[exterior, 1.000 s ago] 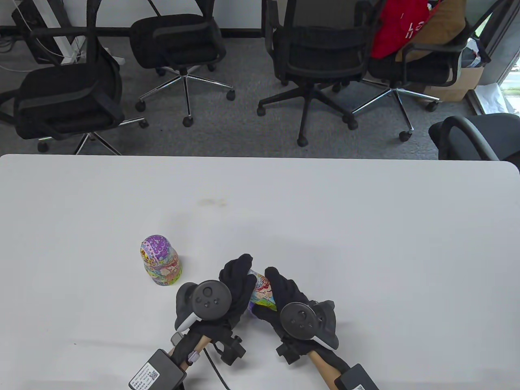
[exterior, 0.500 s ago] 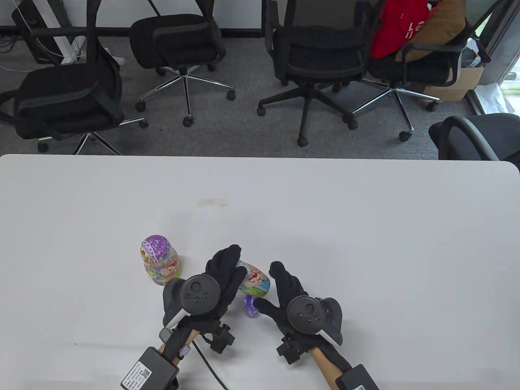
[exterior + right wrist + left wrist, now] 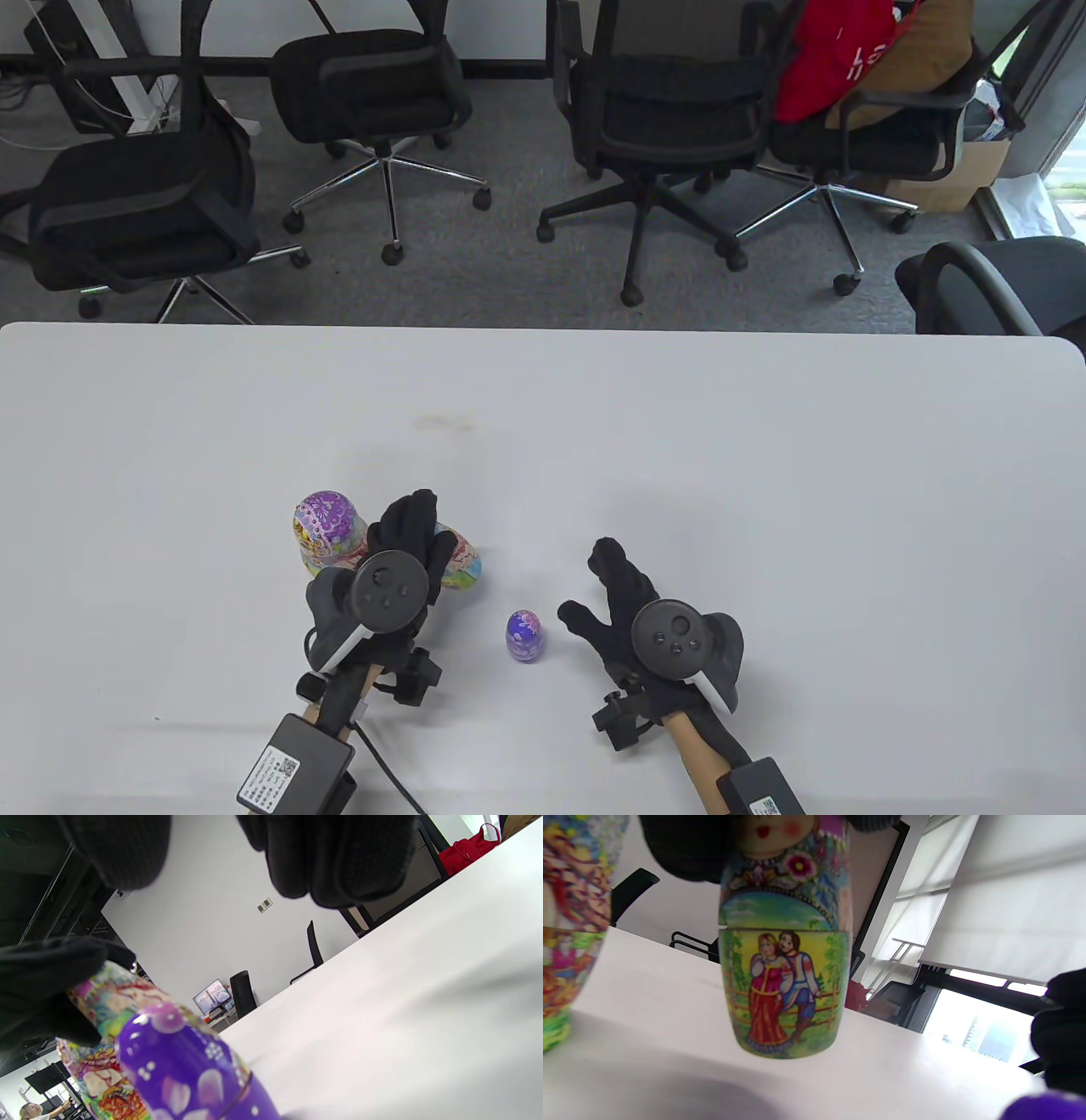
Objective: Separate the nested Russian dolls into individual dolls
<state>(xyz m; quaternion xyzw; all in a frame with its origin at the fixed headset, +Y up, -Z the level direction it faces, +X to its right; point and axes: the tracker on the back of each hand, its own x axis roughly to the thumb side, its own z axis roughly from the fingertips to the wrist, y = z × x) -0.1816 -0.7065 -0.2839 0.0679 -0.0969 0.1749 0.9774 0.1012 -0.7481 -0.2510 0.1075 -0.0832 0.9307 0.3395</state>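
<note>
table view: left hand point(image 3: 399, 560) grips a glossy painted rounded doll point(image 3: 458, 564); right hand point(image 3: 628, 607) spread, holding nothing, beside the small purple egg-shaped doll point(image 3: 524, 635).

Left hand point(image 3: 407, 543) and right hand point(image 3: 615, 594): black knit sensor gloves. Round dark grey tracker with small buttons and white trim point(image 3: 389, 586) strapped on each back. Black labelled wrist boxes point(image 3: 293, 768); black cable point(image 3: 386, 768) trails from left one.

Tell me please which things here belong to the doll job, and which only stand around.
Belonging to the job:
- largest doll, standing on the table
- middle doll, held by the left hand
- small purple doll, standing free beside the right hand

Only standing around:
- office chairs
- red bag
</note>
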